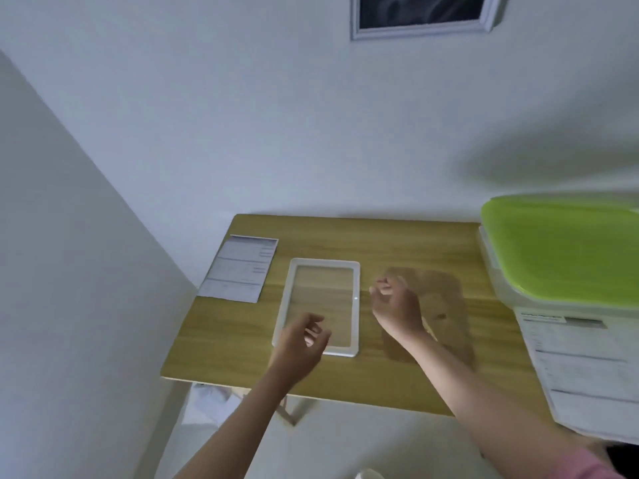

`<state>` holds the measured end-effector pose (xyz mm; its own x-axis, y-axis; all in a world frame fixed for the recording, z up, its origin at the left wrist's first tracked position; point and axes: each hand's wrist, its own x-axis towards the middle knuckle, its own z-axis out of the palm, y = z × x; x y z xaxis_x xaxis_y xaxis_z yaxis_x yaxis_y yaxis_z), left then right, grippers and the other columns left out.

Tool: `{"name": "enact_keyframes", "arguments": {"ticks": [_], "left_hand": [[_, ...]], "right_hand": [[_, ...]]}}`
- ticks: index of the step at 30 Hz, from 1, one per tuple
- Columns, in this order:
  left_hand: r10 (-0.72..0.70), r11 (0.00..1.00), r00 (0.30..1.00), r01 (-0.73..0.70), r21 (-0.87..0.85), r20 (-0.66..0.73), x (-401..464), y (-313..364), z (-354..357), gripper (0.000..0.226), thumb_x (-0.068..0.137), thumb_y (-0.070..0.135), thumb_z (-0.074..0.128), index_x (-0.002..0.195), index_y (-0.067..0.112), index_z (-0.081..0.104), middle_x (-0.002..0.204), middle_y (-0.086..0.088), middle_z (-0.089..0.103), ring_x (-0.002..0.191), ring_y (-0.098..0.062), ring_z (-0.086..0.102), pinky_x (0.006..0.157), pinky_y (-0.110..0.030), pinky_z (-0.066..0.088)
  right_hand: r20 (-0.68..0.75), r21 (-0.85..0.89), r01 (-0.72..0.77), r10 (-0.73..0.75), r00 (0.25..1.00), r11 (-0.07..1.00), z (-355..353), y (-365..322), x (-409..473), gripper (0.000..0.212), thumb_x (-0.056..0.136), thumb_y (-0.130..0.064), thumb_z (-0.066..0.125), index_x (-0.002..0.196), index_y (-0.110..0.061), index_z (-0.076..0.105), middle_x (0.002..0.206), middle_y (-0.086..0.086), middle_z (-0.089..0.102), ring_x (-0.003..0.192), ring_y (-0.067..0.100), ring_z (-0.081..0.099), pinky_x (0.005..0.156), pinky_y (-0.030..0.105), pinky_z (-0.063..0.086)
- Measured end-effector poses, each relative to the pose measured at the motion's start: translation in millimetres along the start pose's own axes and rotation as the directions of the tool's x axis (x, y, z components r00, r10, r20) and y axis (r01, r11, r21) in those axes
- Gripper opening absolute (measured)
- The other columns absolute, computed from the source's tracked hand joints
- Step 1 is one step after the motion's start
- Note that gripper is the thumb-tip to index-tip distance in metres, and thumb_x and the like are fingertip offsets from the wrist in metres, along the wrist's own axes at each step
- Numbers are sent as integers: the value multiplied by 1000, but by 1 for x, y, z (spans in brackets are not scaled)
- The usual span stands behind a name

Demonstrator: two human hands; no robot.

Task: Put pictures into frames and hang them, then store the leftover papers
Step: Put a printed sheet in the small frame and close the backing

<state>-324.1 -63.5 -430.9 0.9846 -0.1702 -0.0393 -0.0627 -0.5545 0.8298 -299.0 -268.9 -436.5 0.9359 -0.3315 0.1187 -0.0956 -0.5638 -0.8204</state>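
A white picture frame [356, 271] lies flat on the wooden table [408, 243], empty, with the wood showing through its pane. My left hand [301, 344] hovers over the frame's near left corner, fingers loosely curled and holding nothing. My right hand [396, 304] hangs just right of the frame, fingers curled, also holding nothing. A brown backing board [446, 305] lies on the table under and behind my right hand. A printed sheet [240, 269] rests at the table's far left. Another framed dark picture [422, 12] hangs on the wall above.
A clear storage box with a green lid [560, 250] sits at the right, with a stack of printed papers [584, 371] beneath and in front of it. White walls close in behind and to the left. A table leg [290, 413] shows below the near edge.
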Motion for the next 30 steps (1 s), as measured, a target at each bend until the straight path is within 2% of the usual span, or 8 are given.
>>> {"name": "enact_keyframes", "arguments": {"ticks": [5,8,11,16,22,26,30], "left_hand": [[-95,990,986,108,96,-134,16,-63,-98,17,81,24,67,97,18,64,85,5,64,75,-5,61,68,-19,48],[-149,974,966,181,137,-212,33,-93,-137,19,79,24,68,96,16,65,90,3,63,78,-10,60,73,-27,50],[-190,963,950,230,143,-248,53,-116,-160,23,79,24,68,100,13,63,96,0,58,83,-13,57,80,-32,50],[-245,951,938,282,128,-246,91,-147,-174,36,79,26,70,111,14,59,105,4,50,94,-15,54,87,-33,48],[-278,945,944,302,126,-176,123,-173,-179,40,79,28,70,115,15,58,107,5,49,98,-16,53,89,-35,48],[-290,944,949,304,129,-122,140,-179,-179,46,75,28,74,118,21,59,109,4,51,97,-15,54,87,-31,49],[-284,949,954,294,113,-96,143,-184,-175,40,73,26,75,111,26,63,103,5,56,93,-14,58,83,-29,51]], "right_hand": [[81,33,63,-65,995,997,89,-65,3,20,88,-14,59,106,-7,63,104,7,65,93,16,62,82,22,45],[117,37,94,-98,988,995,125,-90,9,23,88,-13,58,109,-7,62,105,7,65,95,17,61,88,32,50],[162,17,103,-105,981,995,152,-105,27,26,88,-15,59,112,-6,61,109,9,63,99,19,59,91,34,49],[290,-66,57,-35,956,996,197,-107,80,37,89,-25,58,124,-14,53,124,5,56,114,20,53,94,36,47],[438,-337,83,78,896,938,236,-98,137,63,84,-41,62,138,-19,37,141,3,41,133,27,34,105,43,37],[474,-534,183,114,873,825,248,-92,153,80,75,-55,65,139,-22,31,141,4,37,128,29,32,104,41,36],[418,-546,191,68,906,816,254,-91,148,76,76,-53,66,139,-23,34,135,4,41,122,29,35,98,39,39]]}}
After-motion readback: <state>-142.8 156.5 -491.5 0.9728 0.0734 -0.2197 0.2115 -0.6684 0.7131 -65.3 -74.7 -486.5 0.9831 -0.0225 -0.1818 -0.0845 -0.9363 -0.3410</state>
